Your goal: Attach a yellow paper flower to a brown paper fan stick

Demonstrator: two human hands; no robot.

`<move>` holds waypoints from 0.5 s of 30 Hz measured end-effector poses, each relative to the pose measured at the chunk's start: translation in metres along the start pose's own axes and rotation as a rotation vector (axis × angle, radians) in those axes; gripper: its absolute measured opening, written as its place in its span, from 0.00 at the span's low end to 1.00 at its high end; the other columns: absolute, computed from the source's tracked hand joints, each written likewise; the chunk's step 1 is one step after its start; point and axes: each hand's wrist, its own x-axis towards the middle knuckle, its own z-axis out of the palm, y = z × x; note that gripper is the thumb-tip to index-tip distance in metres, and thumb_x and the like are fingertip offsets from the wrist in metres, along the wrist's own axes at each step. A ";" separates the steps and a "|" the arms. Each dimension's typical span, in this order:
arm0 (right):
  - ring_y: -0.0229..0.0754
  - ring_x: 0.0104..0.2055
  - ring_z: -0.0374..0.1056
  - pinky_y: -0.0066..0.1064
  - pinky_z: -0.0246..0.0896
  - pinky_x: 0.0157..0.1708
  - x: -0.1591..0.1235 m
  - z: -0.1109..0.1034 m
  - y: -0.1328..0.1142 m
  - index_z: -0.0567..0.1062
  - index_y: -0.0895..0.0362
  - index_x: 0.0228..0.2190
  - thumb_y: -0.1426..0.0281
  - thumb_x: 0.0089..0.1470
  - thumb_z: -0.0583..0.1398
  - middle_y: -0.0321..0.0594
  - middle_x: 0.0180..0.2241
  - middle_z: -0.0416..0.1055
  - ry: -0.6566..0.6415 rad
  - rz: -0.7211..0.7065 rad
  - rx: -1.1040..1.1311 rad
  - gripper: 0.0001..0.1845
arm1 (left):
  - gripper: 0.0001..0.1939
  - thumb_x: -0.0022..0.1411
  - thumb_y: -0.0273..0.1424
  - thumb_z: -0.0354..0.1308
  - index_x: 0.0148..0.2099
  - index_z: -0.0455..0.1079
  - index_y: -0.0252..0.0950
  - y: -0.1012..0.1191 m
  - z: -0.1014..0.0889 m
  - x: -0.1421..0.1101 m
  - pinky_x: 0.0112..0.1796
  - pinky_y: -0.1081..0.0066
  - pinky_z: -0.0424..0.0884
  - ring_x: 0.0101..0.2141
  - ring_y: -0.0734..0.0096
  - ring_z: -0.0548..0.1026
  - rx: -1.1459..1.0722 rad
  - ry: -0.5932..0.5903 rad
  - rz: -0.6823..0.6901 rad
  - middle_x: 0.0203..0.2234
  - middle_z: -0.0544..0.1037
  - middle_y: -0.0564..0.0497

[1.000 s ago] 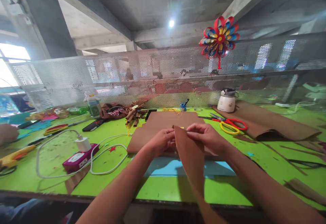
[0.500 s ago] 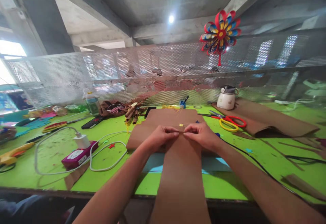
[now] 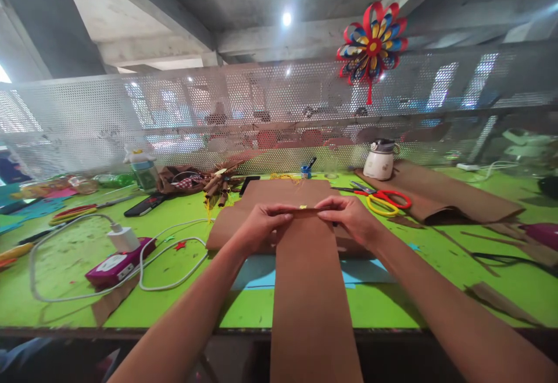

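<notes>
A long strip of brown paper [image 3: 309, 290] runs from the middle of the table toward me and hangs over the front edge. My left hand [image 3: 264, 223] pinches the left corner of its far end, where the edge is folded over narrowly. The right corner of that same end is pinched by my right hand [image 3: 349, 217]. Beneath and beyond lies a larger brown paper sheet [image 3: 288, 191], with light blue paper [image 3: 257, 271] under it. A small yellow scrap [image 3: 303, 207] shows just behind the folded edge.
Red-and-yellow scissors [image 3: 387, 201] and a white jug [image 3: 379, 161] stand right of the papers. At left are a purple power strip [image 3: 117, 264] with a white cable, a phone [image 3: 143, 204] and rolled brown paper sticks [image 3: 217, 188]. A perforated screen [image 3: 183, 121] lines the back.
My hands have moved apart along the strip's far end, from close together at the middle out to its corners. The camera view has shifted slightly.
</notes>
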 end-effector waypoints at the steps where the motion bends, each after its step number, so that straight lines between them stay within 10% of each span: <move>1: 0.33 0.26 0.62 0.26 0.55 0.27 0.000 0.000 0.000 0.77 0.59 0.27 0.71 0.34 0.66 0.35 0.24 0.70 -0.001 0.003 0.022 0.11 | 0.18 0.49 0.32 0.63 0.45 0.73 0.34 0.000 0.000 0.000 0.24 0.77 0.62 0.22 0.80 0.67 -0.008 -0.004 0.001 0.25 0.76 0.51; 15: 0.30 0.23 0.58 0.26 0.51 0.24 -0.002 0.003 -0.002 0.79 0.56 0.22 0.76 0.36 0.65 0.32 0.21 0.69 -0.005 -0.061 0.140 0.06 | 0.13 0.47 0.28 0.62 0.39 0.77 0.35 0.001 -0.004 0.001 0.37 0.71 0.67 0.36 0.68 0.72 0.055 -0.022 0.126 0.34 0.78 0.47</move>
